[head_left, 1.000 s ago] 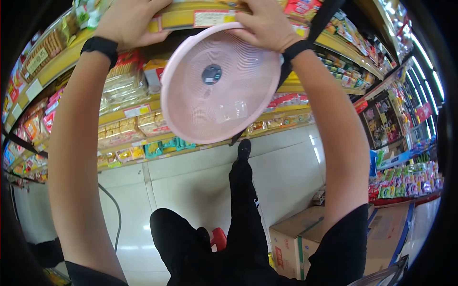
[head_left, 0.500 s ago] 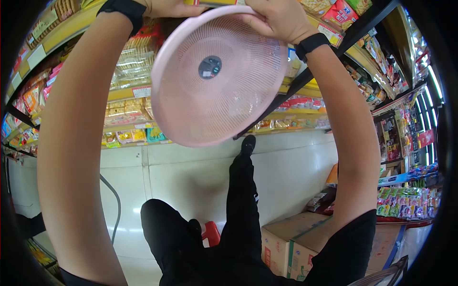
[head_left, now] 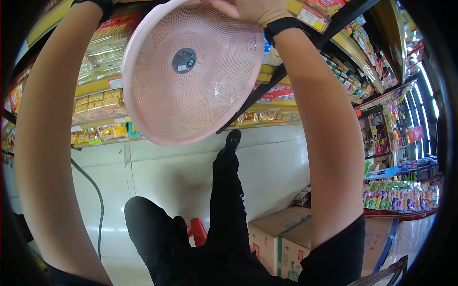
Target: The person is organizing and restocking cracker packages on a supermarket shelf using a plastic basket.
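Note:
A round pink mesh basket (head_left: 157, 95) is tilted up in front of the shelves, its inside facing me and a dark round label (head_left: 184, 60) at its centre. My right hand (head_left: 255, 9) grips its upper right rim, with a black band on the wrist. Of my left hand only a sliver near the wrist shows at the top edge, left of the basket; its fingers are out of frame. Packs of biscuits (head_left: 107, 45) sit on the shelf behind the basket, on the left.
Snack shelves (head_left: 98, 88) with yellow edges run across the front. A black bar (head_left: 274, 78) slants past the basket's right side. Cardboard boxes (head_left: 267, 229) stand on the floor at lower right. A red object (head_left: 197, 232) is between my legs, and a grey cable (head_left: 98, 193) lies left.
The basket and both arms have shifted left and slightly up in view. The shelves, boxes and legs also appear further left. My left hand has slipped almost wholly past the top edge.

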Tool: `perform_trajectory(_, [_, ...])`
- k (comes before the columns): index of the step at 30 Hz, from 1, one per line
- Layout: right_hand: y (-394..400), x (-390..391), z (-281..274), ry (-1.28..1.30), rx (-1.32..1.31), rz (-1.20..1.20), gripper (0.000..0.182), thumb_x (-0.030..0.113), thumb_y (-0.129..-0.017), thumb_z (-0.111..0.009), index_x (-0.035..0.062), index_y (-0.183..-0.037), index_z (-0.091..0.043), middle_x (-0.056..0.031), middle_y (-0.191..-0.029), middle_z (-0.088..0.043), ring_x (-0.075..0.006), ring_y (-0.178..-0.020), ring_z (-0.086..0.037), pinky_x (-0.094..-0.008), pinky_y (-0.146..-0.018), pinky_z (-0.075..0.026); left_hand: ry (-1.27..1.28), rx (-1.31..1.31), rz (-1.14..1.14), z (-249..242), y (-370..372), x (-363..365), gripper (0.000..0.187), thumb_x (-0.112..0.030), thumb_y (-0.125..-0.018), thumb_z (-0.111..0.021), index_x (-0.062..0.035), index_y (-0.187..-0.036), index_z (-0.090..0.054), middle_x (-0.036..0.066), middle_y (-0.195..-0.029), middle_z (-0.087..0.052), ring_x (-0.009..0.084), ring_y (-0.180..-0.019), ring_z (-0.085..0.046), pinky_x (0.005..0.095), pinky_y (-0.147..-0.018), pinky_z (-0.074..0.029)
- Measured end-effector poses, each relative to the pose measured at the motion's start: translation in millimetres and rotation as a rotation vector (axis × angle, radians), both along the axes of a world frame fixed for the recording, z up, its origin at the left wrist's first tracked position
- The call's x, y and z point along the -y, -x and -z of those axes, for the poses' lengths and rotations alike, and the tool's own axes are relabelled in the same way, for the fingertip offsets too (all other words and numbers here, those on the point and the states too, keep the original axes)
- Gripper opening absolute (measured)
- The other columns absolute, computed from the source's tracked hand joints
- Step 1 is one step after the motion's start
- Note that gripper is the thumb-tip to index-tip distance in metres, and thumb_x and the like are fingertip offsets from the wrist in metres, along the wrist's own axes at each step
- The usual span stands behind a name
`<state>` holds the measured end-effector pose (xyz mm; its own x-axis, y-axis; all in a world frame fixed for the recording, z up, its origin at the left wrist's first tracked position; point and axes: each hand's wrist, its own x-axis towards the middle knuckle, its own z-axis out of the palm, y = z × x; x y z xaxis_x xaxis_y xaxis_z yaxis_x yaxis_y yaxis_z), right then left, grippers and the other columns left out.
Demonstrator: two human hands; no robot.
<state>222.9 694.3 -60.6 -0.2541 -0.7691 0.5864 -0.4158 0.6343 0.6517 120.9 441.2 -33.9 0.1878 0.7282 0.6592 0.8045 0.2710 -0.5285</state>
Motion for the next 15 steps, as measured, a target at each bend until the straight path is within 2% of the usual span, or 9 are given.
perform_trajectory(5, [4, 2, 2, 0.007, -0.02, 0.048, 0.055, 0.033, -0.071, -0.084, 0.0005, -0.108, -0.061, -0.0281, -0.132, -0.06, -0.0428, -0.122, -0.06, -0.0482, -0.107, -0.049, 0.0, 0.013, -0.019, 0, -2, 3, 0.048, -0.04, -0.068, -0.081, -0.0069, -0.095, -0.06, 0.014, -0.093, -0.06, 0.0373, -0.088, -0.063, 0.0465, -0.077, -0.051])
perform_trajectory(12, [9, -1, 5, 0.022, 0.015, 0.035, 0.057, 0.037, -0.073, -0.084, 0.0015, -0.111, -0.062, -0.0271, -0.133, -0.059, -0.0432, -0.125, -0.057, -0.0494, -0.109, -0.046, -0.011, 0.017, -0.058, 2, -1, 3, 0.052, -0.043, -0.068, -0.082, -0.0064, -0.099, -0.06, 0.014, -0.097, -0.061, 0.0378, -0.09, -0.063, 0.0468, -0.078, -0.051])
perform_trajectory(15, [15, -4, 8, 0.012, 0.007, 0.064, 0.059, 0.045, -0.079, -0.079, 0.0007, -0.116, -0.062, -0.0268, -0.137, -0.057, -0.0427, -0.129, -0.055, -0.0501, -0.111, -0.044, -0.027, -0.002, -0.055, 6, -2, 1, 0.056, -0.046, -0.068, -0.083, -0.0062, -0.101, -0.062, 0.014, -0.098, -0.061, 0.0381, -0.09, -0.063, 0.0474, -0.077, -0.051])
